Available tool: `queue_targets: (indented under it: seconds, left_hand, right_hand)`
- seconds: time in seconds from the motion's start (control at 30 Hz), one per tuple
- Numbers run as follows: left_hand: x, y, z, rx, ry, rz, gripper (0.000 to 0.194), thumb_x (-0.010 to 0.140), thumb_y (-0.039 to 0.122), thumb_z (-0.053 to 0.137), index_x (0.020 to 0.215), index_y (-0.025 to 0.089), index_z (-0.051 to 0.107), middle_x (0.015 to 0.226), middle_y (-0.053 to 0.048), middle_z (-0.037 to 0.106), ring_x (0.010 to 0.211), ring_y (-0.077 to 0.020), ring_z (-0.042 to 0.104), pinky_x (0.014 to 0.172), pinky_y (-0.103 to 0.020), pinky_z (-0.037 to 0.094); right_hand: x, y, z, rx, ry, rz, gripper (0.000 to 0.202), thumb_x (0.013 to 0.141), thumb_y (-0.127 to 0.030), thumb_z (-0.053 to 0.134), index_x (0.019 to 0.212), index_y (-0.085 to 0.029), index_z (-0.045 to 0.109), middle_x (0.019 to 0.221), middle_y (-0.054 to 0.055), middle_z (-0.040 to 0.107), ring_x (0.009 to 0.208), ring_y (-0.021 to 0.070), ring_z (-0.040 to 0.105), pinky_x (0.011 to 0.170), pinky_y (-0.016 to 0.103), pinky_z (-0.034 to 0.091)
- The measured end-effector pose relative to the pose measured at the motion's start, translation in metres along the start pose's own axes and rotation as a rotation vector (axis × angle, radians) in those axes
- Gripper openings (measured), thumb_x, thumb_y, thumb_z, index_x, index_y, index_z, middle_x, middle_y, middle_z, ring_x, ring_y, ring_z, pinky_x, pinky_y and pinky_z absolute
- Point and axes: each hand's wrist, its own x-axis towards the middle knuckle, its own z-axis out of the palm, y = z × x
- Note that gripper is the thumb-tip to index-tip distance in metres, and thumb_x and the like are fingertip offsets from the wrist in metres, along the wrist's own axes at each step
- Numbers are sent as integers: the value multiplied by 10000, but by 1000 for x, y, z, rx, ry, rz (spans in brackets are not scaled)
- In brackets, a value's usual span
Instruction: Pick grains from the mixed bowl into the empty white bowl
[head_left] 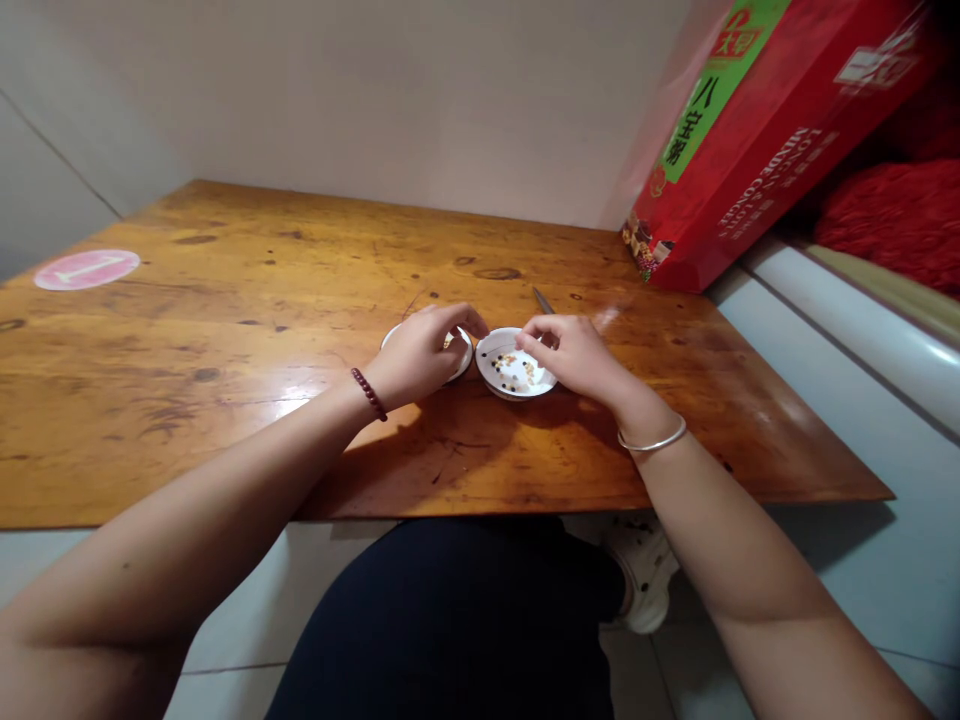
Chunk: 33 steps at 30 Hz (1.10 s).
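Two small white bowls stand side by side on the wooden table. My left hand is over the left bowl and covers much of it; its thumb and fingers are apart, with nothing visible between them. The right bowl holds several black and yellowish beans or grains. At that bowl's right rim is my right hand, its fingers curled and thumb near the fingertips; whatever it pinches, if anything, is too small to make out.
Behind the right bowl lies a thin dark pointed object. A red carton stands at the table's back right corner. A pink oval sticker is on the wooden table at far left. A wall borders the back.
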Motion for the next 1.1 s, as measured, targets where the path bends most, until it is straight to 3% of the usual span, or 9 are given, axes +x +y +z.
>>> queue_targets:
  seconds: [0.63,0.97,1.1]
  left_hand:
    - [-4,7,2,359,-138,93,314,871,115,427,998,203,700,885,-94,671,909,-263,638,821,-366,482]
    - [-4,6,5,374,-139,137,293,886,140,429,989,198,696,874,-102,676,895,-264,641,798,-364,482]
    - [-3,6,0,364,-93,53,298,878,141,444,985,209,714,876,-101,677,886,-259,641,791,-349,489]
  right_hand:
    - [-1,-4,1,32,1,-4,270,910,-383,595,777,-181,716,713,24,701,637,138,554,656,282,396]
    - [-1,-6,-1,55,14,13,264,911,-388,596,786,-185,710,724,32,700,675,153,582,688,294,417]
    - [-1,-7,-1,39,12,19,290,918,-411,586,778,-186,704,717,35,695,675,157,574,684,299,414]
